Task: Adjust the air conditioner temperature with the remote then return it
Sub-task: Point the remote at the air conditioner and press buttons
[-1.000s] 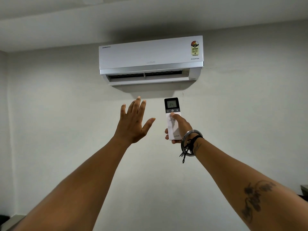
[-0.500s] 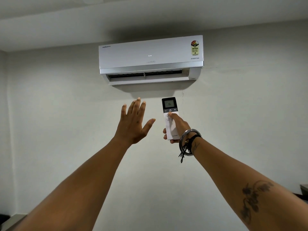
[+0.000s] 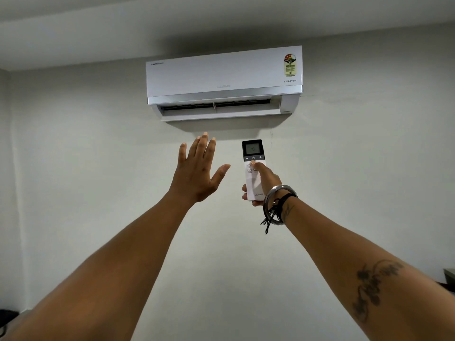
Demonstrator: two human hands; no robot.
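Observation:
A white split air conditioner [image 3: 224, 75] hangs high on the wall, its lower flap open. My right hand [image 3: 267, 183] grips a white remote [image 3: 253, 166] upright below the unit, pointed at it. The thumb rests on the buttons just under the dark display, which reads 18. My left hand [image 3: 199, 172] is raised beside the remote to its left, palm toward the wall, fingers spread and holding nothing. A metal bangle and black cords sit on my right wrist.
The plain pale wall [image 3: 369, 168] fills most of the view, meeting the ceiling above the unit. A dark object [image 3: 7, 316] sits at the lower left edge, and a furniture corner [image 3: 449, 274] shows at the right edge.
The remote's display reading has changed from 24 to 18. My right hand has shifted the remote slightly left. The left hand stays raised and spread.

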